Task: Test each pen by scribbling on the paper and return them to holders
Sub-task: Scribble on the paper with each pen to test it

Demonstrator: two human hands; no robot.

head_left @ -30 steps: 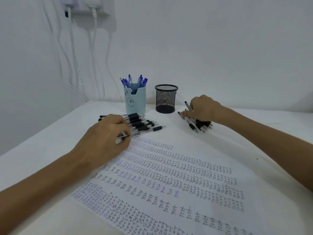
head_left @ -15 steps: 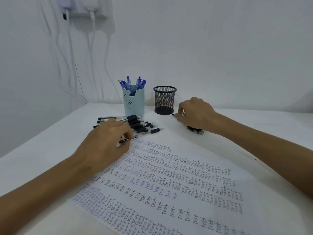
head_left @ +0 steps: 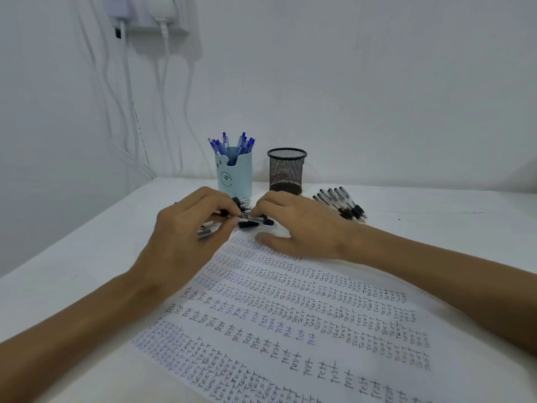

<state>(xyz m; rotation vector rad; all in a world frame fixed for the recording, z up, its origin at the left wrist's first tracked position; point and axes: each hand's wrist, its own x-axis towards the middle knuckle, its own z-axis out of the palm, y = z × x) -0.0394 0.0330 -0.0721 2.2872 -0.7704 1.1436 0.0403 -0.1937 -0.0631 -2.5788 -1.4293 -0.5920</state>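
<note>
Grip: The left hand [head_left: 186,237] pinches one black pen [head_left: 255,220] with its bent fingers closed on it. The right hand [head_left: 296,225] bends its fingers down onto the other end. Its thumb lies flat and apart, so it is not clear if this hand really holds the pen.
Pen: It lies flat and low between the two hands, likely so that the right hand can take it to write.
Near pile [head_left: 242,202]: More black pens lie under and just behind the grip, probably waiting for their test.
Paper [head_left: 290,309]: Its top edge sits right below the grip and it runs toward the person. Rows of "Test" cover most of it, so there is little white room.
Far pile [head_left: 344,205]: To the right of the grip, black pens lie side by side, kept apart from the near pile.
Holders: The blue holder [head_left: 235,177] stands behind the grip, full of blue pens [head_left: 232,144]. The mesh holder [head_left: 286,173] beside it looks empty, and the way to it is open.
Edges: The wall [head_left: 377,97] is close behind the holders. The table [head_left: 87,257] has free room to the left.
</note>
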